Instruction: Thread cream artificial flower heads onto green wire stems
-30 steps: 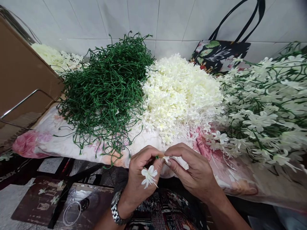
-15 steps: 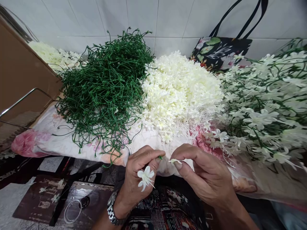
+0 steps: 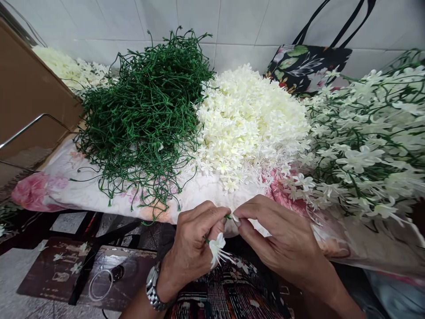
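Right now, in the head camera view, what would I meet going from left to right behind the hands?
Brown cardboard panel, heap of bare green stems, heap of loose white blossoms, pile of white flowers on green stems.

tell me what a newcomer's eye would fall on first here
Probably the big tangled heap of thin dark-green stems, left of centre, and the bright mound of creamy-white blossoms adjoining it just right of centre. Next might come, low in the middle, the bare left hand with a white long-stamened flower jutting from it, and the bare right hand pinching a small white blossom close beside it.
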`<state>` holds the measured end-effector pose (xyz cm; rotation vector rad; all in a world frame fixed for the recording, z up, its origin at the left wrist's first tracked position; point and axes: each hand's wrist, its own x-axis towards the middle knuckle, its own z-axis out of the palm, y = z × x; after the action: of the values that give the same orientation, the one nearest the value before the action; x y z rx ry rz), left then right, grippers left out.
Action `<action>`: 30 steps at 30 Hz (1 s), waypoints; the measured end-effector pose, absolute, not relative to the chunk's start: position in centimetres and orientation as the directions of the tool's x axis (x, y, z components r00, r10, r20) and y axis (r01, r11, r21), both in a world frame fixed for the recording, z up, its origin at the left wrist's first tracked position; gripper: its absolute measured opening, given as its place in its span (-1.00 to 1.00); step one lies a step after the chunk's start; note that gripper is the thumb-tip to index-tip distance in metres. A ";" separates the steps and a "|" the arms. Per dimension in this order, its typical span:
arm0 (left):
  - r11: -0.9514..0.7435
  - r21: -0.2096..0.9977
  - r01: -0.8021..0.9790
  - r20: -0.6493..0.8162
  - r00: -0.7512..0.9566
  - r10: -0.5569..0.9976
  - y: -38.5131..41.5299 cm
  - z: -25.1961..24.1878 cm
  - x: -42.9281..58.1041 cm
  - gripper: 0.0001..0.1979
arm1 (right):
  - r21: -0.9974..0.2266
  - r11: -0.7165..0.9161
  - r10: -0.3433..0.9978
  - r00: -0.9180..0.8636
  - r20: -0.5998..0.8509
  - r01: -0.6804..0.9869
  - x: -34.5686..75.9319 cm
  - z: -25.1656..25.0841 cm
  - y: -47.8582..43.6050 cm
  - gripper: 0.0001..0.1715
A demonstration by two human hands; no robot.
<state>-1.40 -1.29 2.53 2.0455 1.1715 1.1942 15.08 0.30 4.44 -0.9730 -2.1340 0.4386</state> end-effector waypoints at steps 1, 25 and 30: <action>-0.505 0.745 0.435 0.434 0.259 0.863 -1.3 2.6 -1.4 -0.81 | -0.555 0.656 0.755 -0.441 0.486 0.511 15.0 4.4 0.3 -0.86; -0.396 0.820 0.413 0.360 0.165 0.918 0.0 -0.3 -0.7 -0.80 | -0.586 0.660 0.751 -0.410 0.517 0.470 14.5 0.7 1.6 -0.85; -0.375 0.837 0.399 0.342 0.155 0.927 0.0 -0.4 -0.7 -0.81 | -0.568 0.667 0.745 -0.421 0.517 0.483 14.2 0.7 1.7 -0.83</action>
<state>-0.66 0.03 -0.41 1.8608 1.2595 1.1833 14.16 1.70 0.71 -0.9456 -2.1007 0.4288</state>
